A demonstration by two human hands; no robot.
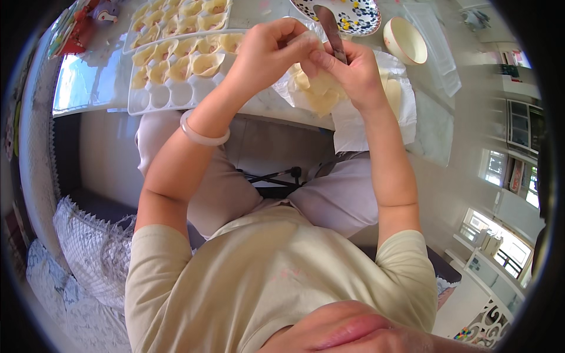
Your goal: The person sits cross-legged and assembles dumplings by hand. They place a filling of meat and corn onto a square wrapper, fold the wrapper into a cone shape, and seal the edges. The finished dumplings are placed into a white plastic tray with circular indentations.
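My left hand (276, 50), with a pale bangle (204, 134) on its forearm, pinches a folded wonton wrapper (311, 40). From the other side, the fingers of my right hand (353, 73) meet it. A flat metal spreader (330, 31) is also held in my right hand, its broad end pointing up and away. Much of the wrapper is hidden by my fingers. Below the hands, loose yellowish wrappers (324, 95) lie on white paper (353, 132). To the left is a white compartmented tray (132, 99) of filled wontons (206, 65); several front cups are empty.
Behind that tray sits another full tray (128, 44). A patterned plate (371, 20) and a cream bowl (405, 40) stand at the far right, beside a clear plastic lid (435, 53). The table's front edge (282, 119) runs above my knees.
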